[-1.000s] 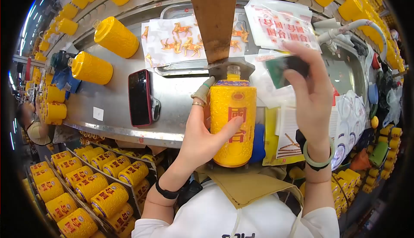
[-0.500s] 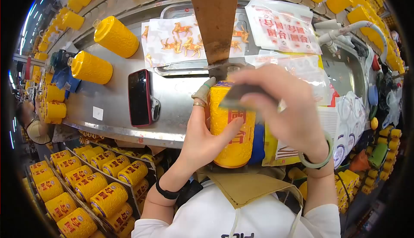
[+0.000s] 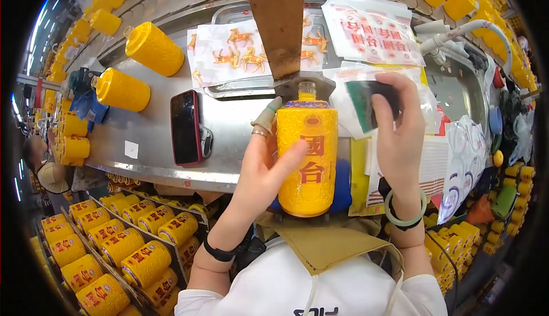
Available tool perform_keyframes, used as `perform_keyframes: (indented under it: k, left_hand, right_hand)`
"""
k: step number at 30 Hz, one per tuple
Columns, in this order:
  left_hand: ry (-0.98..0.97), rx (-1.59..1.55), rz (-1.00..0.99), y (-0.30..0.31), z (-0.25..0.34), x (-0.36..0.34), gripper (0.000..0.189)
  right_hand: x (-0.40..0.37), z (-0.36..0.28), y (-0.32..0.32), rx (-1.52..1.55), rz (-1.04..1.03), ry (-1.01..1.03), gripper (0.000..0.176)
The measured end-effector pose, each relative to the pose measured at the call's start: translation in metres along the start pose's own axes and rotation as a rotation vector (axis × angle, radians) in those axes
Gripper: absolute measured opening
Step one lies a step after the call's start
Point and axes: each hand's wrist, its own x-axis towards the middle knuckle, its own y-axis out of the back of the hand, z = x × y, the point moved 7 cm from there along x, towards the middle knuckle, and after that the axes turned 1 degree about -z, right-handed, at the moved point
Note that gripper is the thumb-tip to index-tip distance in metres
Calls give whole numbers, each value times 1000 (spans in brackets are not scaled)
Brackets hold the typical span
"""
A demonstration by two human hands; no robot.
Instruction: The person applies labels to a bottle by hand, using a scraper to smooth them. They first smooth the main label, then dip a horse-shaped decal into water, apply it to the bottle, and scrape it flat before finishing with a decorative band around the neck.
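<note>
A yellow bottle (image 3: 307, 199) with a clear neck and large red characters lies in front of me, neck pointing away. Round its left side goes my left hand (image 3: 258, 172), thumb across the front and a finger cot on one fingertip; the other fingers are partly hidden behind the bottle. My right hand (image 3: 400, 144) is raised to the right of the bottle and pinches a flat scraper (image 3: 361, 105), green along one side and dark on the rest. The scraper is apart from the bottle, above the plastic-covered sheets (image 3: 394, 81).
A wooden post (image 3: 276, 24) stands just beyond the bottle. On the metal table (image 3: 137, 133) lie a phone (image 3: 184, 127), horse decals (image 3: 231, 58) and red character sheets (image 3: 372, 33). Two more yellow bottles (image 3: 153, 50) lie left; racks of printed bottles (image 3: 143, 261) stand lower left.
My right hand has moved right with the scraper, off the upper front of the bottle, uncovering its characters and neck. My left hand still holds the bottle in nearly the same place.
</note>
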Motion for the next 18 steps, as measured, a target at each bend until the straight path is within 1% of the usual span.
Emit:
perform_keyframes:
  k: [2, 4, 5, 6, 8, 9, 11, 12, 14, 16, 18]
  left_hand:
    - [32, -175, 53, 6, -5, 1, 73]
    - [20, -151, 39, 4, -4, 0, 70]
    - [17, -93, 49, 3, -4, 0, 70]
    - [14, -34, 60, 3, -4, 0, 69]
    - [12, -39, 60, 2, -4, 0, 69]
    - [9, -43, 60, 3, -4, 0, 69]
    - [12, -34, 63, 4, -4, 1, 69]
    - [16, -26, 64, 4, -5, 0, 69]
    - [32, -53, 77, 6, -6, -2, 70]
    - [49, -82, 90, 8, -7, -6, 71]
    - [52, -48, 43, 9, -5, -12, 79]
  right_hand:
    - [-8, 9, -7, 374, -103, -242, 26]
    - [-22, 13, -20, 500, -298, -378, 33]
    - [-31, 9, -29, 585, -341, -485, 44]
    - [-39, 9, -40, 571, -382, -462, 59]
    - [-48, 22, -54, 312, -396, -422, 69]
    - [-49, 22, -54, 313, -396, -423, 69]
    - [-50, 22, -57, 502, -400, -494, 72]
    - [-50, 19, -55, 503, -400, -495, 72]
    - [-53, 17, -54, 640, -428, -629, 74]
    - [-59, 19, -49, 616, -443, -631, 74]
    - [-68, 23, -47, 593, -458, -636, 75]
